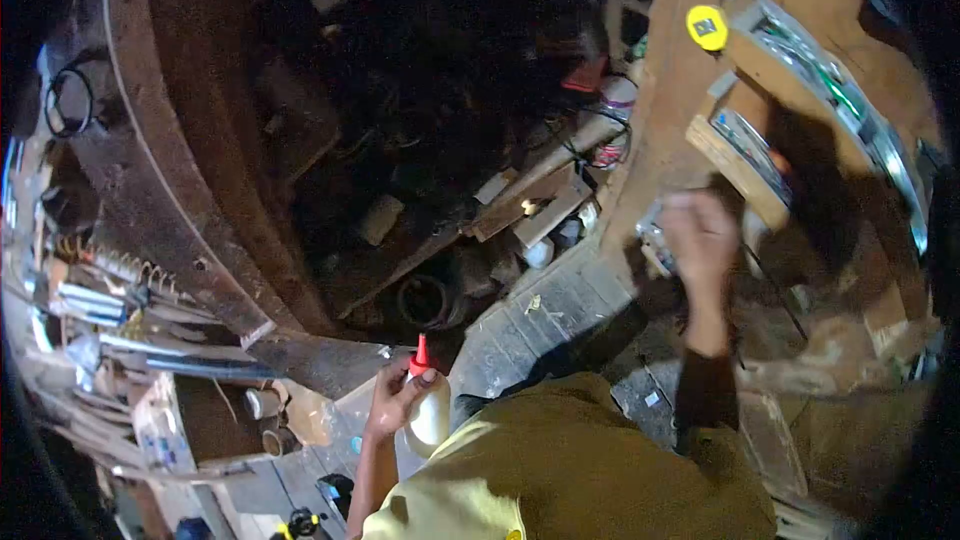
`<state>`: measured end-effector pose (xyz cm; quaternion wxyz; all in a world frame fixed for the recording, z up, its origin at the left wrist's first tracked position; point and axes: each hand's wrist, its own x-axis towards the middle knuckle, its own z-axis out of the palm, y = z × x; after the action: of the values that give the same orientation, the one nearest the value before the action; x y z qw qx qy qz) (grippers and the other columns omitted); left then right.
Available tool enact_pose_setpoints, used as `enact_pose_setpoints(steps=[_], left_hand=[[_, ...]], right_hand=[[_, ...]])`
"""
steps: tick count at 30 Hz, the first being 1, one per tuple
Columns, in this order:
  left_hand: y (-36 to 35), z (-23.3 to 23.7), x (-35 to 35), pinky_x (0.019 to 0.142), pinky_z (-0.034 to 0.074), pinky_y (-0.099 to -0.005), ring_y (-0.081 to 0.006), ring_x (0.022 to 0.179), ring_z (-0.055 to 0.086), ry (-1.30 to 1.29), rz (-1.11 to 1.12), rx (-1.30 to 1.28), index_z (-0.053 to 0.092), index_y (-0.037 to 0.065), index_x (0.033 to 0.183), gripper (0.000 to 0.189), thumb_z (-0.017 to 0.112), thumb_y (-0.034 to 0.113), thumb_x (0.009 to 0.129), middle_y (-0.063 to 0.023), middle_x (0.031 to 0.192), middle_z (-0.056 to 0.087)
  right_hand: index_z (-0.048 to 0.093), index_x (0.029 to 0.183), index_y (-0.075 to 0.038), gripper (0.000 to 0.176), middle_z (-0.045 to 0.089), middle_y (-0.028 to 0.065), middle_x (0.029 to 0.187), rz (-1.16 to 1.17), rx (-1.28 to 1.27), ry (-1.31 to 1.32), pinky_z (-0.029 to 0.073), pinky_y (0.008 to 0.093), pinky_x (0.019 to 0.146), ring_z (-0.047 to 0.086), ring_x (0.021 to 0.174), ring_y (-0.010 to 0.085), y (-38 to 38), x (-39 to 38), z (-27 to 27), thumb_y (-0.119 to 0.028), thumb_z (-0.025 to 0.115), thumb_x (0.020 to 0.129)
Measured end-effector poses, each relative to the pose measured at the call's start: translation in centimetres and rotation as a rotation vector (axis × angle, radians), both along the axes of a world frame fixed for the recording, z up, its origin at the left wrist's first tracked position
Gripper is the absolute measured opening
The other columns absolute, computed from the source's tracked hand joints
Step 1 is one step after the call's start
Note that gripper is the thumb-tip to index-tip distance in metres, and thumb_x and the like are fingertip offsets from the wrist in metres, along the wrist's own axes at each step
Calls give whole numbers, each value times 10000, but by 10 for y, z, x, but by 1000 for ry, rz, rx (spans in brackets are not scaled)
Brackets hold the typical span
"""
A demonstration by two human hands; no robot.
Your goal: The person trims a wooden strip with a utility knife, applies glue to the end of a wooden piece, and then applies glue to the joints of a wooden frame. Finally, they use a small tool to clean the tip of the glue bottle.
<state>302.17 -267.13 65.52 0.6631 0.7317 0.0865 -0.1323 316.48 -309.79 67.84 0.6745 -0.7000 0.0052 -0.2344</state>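
My left hand (390, 402) is wrapped around a white squeeze bottle (430, 422) with a red pointed nozzle. The bottle is upright, close to my body at the lower middle, and looks like a glue bottle. To the right, my right hand (703, 238) hangs over the wooden bench, its fingers blurred and partly bent. Whether anything is between those fingers cannot be made out. Just left of that hand lies a small pale, shiny item (655, 240), partly covered by it. A small wooden tray (735, 160) with assorted bits stands just beyond the fingers.
A yellow round tape measure (708, 28) lies farther up the bench, beside a long wooden tray (800, 80) of tools. Dark clutter and wood offcuts (550, 205) fill the low space in the middle. At left stands a wooden box (205, 410) near rods and a coiled spring.
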Motion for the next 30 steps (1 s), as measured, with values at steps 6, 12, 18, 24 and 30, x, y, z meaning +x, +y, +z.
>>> enact_pose_setpoints(steps=[6,12,18,24,30], left_hand=[[2,29,-39,745,476,-288,-126,801,598,-73,204,109,673,18,977,240,684,247,905,-31,878,664],[11,29,-89,719,467,-279,-120,782,589,-1,448,80,668,8,982,268,689,259,892,-28,846,649],[18,21,-115,752,460,-262,-110,816,589,19,554,52,661,8,999,280,725,250,874,-24,898,659],[16,16,-108,768,473,-262,-101,829,604,75,489,19,667,17,996,256,724,241,888,-11,899,673],[6,26,-84,736,460,-272,-108,798,584,11,398,137,671,15,978,275,709,269,881,-12,874,655]], right_hand=[[624,1116,-48,438,700,140,999,380,-521,455,510,390,832,662,960,305,78,156,-283,-351,740,821],[523,1295,-58,684,693,162,994,101,-882,205,578,406,632,703,731,280,154,210,-380,-460,746,789],[568,1203,-49,600,630,208,1173,140,-652,630,498,465,900,615,1069,379,171,216,-324,-469,710,800],[652,1067,-93,583,674,184,1096,226,-854,531,496,474,880,629,1033,378,149,211,-300,-599,685,780],[650,1158,-89,653,674,174,1107,309,-754,556,504,465,845,631,1017,379,122,163,-300,-627,664,788]])
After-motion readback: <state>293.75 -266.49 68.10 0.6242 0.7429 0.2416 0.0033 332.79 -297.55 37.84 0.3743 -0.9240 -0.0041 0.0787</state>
